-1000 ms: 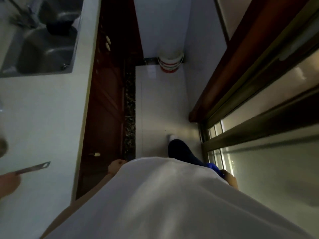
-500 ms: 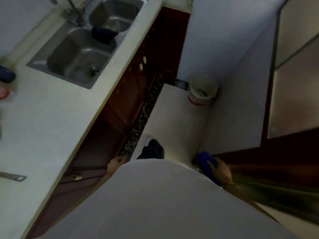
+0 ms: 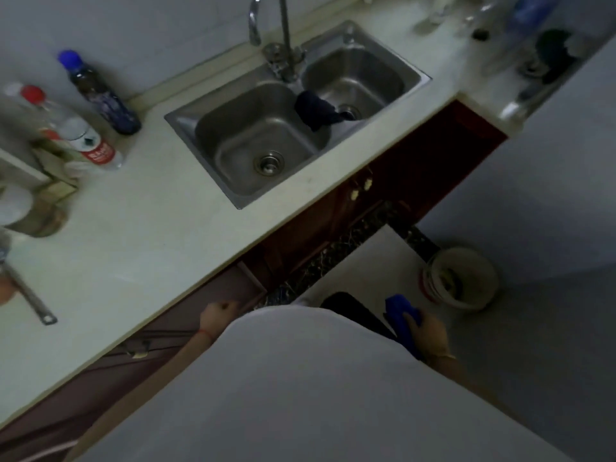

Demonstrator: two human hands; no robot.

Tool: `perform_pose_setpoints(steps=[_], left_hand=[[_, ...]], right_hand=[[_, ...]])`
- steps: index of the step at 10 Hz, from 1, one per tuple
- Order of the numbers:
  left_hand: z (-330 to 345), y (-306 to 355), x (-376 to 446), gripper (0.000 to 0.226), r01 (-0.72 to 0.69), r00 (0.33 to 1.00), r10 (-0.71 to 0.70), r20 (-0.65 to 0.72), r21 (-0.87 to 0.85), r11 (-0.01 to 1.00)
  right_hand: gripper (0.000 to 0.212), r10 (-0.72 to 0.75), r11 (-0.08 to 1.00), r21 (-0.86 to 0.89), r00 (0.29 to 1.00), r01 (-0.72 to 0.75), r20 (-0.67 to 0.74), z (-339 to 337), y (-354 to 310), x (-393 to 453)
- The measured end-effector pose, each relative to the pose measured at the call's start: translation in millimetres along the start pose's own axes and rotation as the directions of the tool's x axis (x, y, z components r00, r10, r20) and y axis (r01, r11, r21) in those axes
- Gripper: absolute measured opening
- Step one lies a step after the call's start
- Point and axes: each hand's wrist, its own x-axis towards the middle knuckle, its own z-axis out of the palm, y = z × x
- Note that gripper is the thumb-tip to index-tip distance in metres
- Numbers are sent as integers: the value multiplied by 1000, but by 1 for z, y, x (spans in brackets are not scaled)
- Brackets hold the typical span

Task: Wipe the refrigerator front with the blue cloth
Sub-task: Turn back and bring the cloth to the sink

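Observation:
The blue cloth (image 3: 400, 310) is bunched in my right hand (image 3: 428, 333), low at my right side above the pale floor, close to my dark trouser leg. My left hand (image 3: 216, 316) hangs at my left side in front of the dark red cabinet fronts, with its fingers curled and nothing in it. My white shirt fills the bottom of the view and hides both forearms. A large pale grey surface (image 3: 533, 201) rises on the right; I cannot tell whether it is the refrigerator.
A white counter (image 3: 150, 235) carries a steel double sink (image 3: 253, 138) with a dark rag (image 3: 316, 110) over its divider and a tap (image 3: 283, 35). Bottles (image 3: 100, 95) stand at the back left. A flat metal handle (image 3: 31, 298) lies left. A white bucket (image 3: 461, 278) sits on the floor.
The view has swung left from the glass door and narrow floor to the counter and sink. My right hand still holds the cloth at my side.

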Motion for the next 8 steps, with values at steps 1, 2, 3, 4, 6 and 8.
perform_pose_setpoints(steps=[1,2,3,4,6,8], left_hand=[[-11,38,-21,31,35,998,-39,-51,-77,996],[-10,56,-34,32,98,986,-119,-115,-173,980],[0,57,-43,33,160,972,-201,-119,-288,944],[3,61,-50,40,174,957,-248,-153,-385,906],[-29,64,-46,45,109,898,-278,-342,-437,893],[-91,59,-32,19,1,801,-222,-556,-369,929]], right_hand=[[38,-208,976,-64,978,206,-15,-23,-48,63],[40,-321,933,-134,941,334,106,-38,-90,101],[44,-351,881,-243,904,407,243,-43,-122,133],[41,-409,817,-280,849,504,335,-52,-155,157],[34,-724,589,-130,593,797,353,-63,-285,165],[36,-888,183,-70,195,981,417,-11,-442,125]])
